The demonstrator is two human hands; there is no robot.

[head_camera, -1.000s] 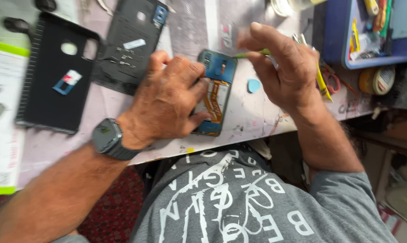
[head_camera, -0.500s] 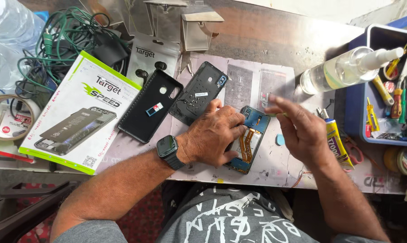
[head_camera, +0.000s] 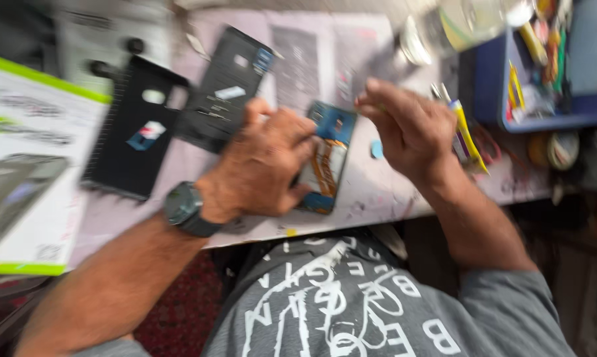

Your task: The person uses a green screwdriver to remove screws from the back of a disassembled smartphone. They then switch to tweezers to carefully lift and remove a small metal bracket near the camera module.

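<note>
opened phone (head_camera: 328,158) lies flat near the table's (head_camera: 377,198) front edge, at about 6 o'clock on the work surface, back cover off so blue frame and orange flex ribbons show. left hand (head_camera: 265,165) presses down on its left side, fingers curled over the long edge — clamped on the phone, thumb side hidden. right hand (head_camera: 410,125) hovers at 2 o'clock of the phone, fingertips pinched together as if on a thin tool; blur hides whether anything is held, cannot tell. judgement: phone is light, rigid in the frame but fragile inside; ribbons and board would tear or crack under prying, so hold by the outer frame edges only. small blue disc (head_camera: 376,149) sits just beside the phone at 3 o'clock. black back cover (head_camera: 225,92) at 11 o'clock, black case (head_camera: 136,129) at 9 o'clock, green-edged box (head_camera: 27,178) farther left. yellow tube (head_camera: 467,135) and blue tray (head_camera: 543,86) of tools at 2 o'clock — crowding the right hand's side. frame heavily motion-blurred.
</note>
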